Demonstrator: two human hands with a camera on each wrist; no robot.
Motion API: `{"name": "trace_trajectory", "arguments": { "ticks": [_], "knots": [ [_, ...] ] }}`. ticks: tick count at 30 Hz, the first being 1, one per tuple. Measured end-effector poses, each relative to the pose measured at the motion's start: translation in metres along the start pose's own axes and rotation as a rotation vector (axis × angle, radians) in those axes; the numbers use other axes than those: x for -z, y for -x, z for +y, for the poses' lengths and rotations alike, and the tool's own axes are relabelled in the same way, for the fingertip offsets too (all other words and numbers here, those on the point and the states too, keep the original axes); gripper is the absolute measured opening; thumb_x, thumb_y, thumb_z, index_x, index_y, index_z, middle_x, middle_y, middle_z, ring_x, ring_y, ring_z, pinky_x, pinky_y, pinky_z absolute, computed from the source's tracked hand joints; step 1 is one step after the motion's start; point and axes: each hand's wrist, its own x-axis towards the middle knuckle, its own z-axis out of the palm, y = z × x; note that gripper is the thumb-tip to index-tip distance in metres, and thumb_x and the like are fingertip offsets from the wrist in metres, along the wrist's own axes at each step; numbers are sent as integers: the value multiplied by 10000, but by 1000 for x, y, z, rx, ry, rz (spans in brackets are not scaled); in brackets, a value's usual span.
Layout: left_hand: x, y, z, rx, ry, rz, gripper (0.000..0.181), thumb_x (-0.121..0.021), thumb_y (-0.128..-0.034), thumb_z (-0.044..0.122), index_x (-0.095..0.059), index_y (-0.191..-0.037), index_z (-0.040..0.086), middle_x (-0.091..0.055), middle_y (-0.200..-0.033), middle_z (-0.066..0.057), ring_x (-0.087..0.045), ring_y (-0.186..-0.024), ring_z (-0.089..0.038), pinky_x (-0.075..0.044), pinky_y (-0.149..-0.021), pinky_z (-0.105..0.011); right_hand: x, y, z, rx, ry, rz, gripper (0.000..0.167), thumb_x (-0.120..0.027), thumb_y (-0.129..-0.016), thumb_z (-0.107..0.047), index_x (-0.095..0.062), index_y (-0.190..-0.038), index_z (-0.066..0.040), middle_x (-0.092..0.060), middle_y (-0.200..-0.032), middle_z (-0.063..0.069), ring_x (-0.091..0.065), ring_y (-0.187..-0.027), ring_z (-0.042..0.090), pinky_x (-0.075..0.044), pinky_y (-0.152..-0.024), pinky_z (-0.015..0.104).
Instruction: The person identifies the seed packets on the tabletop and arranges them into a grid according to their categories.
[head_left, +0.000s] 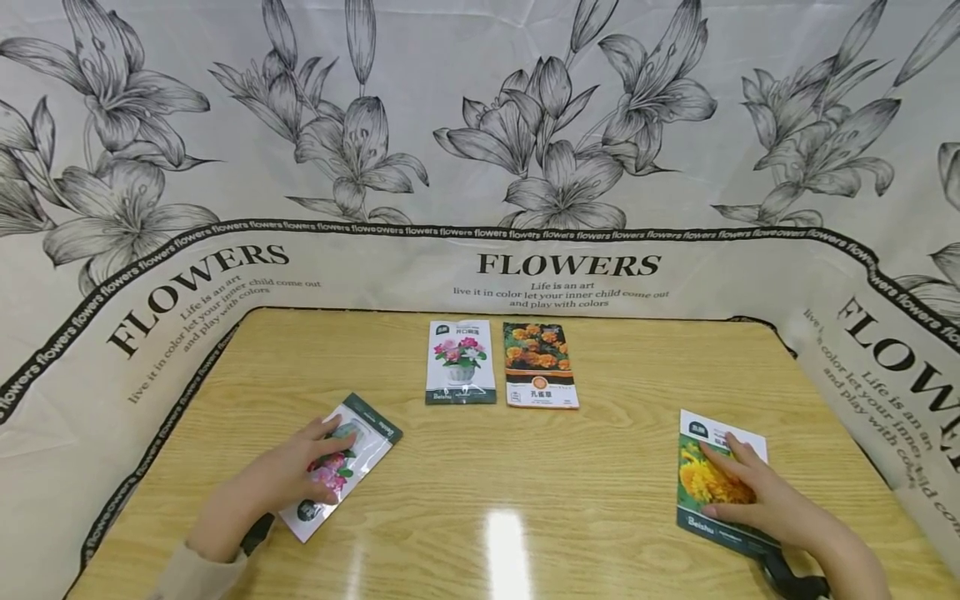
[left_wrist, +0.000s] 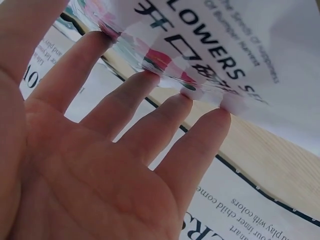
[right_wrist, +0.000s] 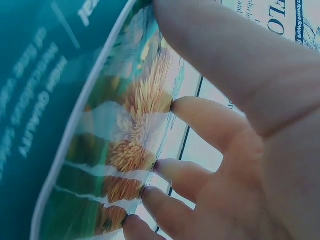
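The left grip [head_left: 292,468], spread and released, rests on a pink-flower seed packet [head_left: 337,473] beneath it; the right grip [head_left: 765,493], likewise unclenched, touches a yellow-flower seed packet [head_left: 707,482] underneath. Light, even pressure should avoid creasing either against the worktop [head_left: 577,475].

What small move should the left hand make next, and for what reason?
Probably the left hand should turn its packet around on the table: the dark Beishu band lies at the packet's far end, whereas the similar pink-flower packet at the back has its matching band at the near end.
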Motion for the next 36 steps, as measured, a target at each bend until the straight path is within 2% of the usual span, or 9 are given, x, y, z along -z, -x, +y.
{"name": "trace_trajectory", "arguments": {
  "ticks": [6,14,25,30,36],
  "knots": [
    [-2,3,6,-15,-11,6,820,-866,-701,335,-553,-1420,94,-321,-1555,-241,-261,-1391,-541,-397,-985,-671,1,-1,0,-7,-3,-9,851,-784,-840,-223,-330,-1497,71,-63,-1500,470,-75,-1299,721,-166,-916,839],
    [-4,4,11,-18,-21,-24,809,-857,-710,299,-544,-1431,105,-310,-1573,-212,-251,-1406,-524,-406,-990,-654,1,-1,2,-6,-9,-7,859,-781,-844,-232,-319,-1508,56,-59,-1503,467,-63,-1304,718,-157,-914,841],
    [-4,4,19,-27,25,-82,786,-880,-702,216,-565,-1417,129,-314,-1585,-165,-216,-1433,-497,-417,-980,-653,-1,1,3,-4,-22,-14,858,-776,-848,-229,-312,-1515,45,-55,-1505,465,-62,-1303,719,-152,-910,845],
    [-4,3,21,-59,36,-95,785,-884,-686,169,-575,-1405,114,-322,-1582,-164,-201,-1438,-494,-399,-1002,-650,-2,0,5,4,-22,-6,859,-782,-841,-218,-317,-1511,51,-62,-1502,468,-64,-1303,720,-156,-909,844],
    [-5,0,26,-110,31,-84,790,-907,-617,87,-619,-1352,89,-377,-1550,-172,-216,-1430,-501,-384,-1013,-655,-2,0,3,19,2,8,857,-777,-846,-200,-307,-1526,27,-87,-1490,477,-97,-1292,723,-179,-909,836]
  ]
}}
